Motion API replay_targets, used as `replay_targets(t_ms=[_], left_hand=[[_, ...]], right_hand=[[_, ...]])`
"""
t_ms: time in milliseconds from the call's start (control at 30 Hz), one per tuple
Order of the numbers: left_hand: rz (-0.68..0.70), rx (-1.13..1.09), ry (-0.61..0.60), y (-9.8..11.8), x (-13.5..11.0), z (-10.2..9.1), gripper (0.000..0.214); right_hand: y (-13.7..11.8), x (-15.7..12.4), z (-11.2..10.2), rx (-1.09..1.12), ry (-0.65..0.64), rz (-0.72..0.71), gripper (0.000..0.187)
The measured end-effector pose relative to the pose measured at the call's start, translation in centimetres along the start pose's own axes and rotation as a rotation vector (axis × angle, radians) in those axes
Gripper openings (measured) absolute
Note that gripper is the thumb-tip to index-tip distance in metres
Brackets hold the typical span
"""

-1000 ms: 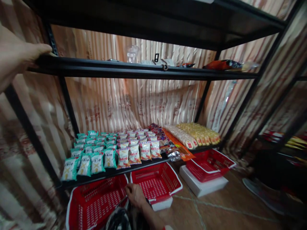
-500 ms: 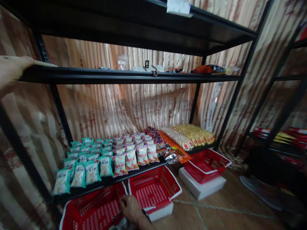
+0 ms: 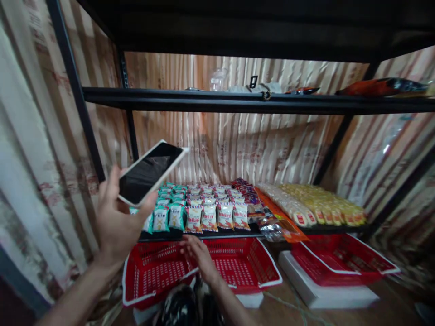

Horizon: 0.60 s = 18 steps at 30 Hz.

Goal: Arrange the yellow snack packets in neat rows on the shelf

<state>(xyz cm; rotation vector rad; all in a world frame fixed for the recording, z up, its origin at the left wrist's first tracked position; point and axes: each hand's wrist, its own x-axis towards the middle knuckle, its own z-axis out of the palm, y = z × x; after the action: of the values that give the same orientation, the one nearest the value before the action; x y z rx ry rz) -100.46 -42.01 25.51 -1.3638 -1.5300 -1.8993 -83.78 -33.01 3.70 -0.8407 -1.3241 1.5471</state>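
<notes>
A white-edged smartphone (image 3: pixel 146 174) with a dark screen is gripped in my left hand (image 3: pixel 118 226), in front of the shelf's left part. My right hand (image 3: pixel 197 253) is lower down, over the inner edges of two red baskets, its fingers loosely stretched and holding nothing. The left red basket (image 3: pixel 159 276) and the middle red basket (image 3: pixel 244 267) sit side by side below the bottom shelf. Behind the phone stand rows of green-and-white snack bags (image 3: pixel 161 218), partly hidden by my left hand. Beside them are striped white-and-red snack bags (image 3: pixel 224 215).
A third red basket (image 3: pixel 343 260) rests on a white box (image 3: pixel 326 290) at the right. Yellow-wrapped packs (image 3: pixel 316 203) and an orange bag (image 3: pixel 290 228) lie on the bottom shelf. The middle shelf (image 3: pixel 217 103) carries a clear cup (image 3: pixel 218 80) and a bead string (image 3: pixel 266 94).
My left hand has come from the middle shelf's left end down toward the centre, with the phone tilted in it. My right hand's fingers have opened out. The view has swung left.
</notes>
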Motion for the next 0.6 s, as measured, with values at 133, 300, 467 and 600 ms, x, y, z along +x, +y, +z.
replay_targets(t_ms=[133,300,467,600], left_hand=[[-0.155,-0.181,-0.215,0.5,-8.8,2.0,0.079],[-0.205,-0.237,-0.347,1.4,-15.7,3.6,0.083],[-0.218,-0.246,-0.438,1.4,-20.1,3.5,0.084],[-0.408,-0.414,-0.552,1.3,-21.8,3.2,0.094]], right_hand=[[-7.7,-2.7,1.6,0.453,-0.098,-0.09,0.066],[-12.4,-5.3,1.4,0.618,-0.031,-0.238,0.079],[-11.8,-5.8,0.6,0.671,0.109,-0.233,0.076],[-11.0,-5.6,0.0,0.768,0.162,-0.136,0.071]])
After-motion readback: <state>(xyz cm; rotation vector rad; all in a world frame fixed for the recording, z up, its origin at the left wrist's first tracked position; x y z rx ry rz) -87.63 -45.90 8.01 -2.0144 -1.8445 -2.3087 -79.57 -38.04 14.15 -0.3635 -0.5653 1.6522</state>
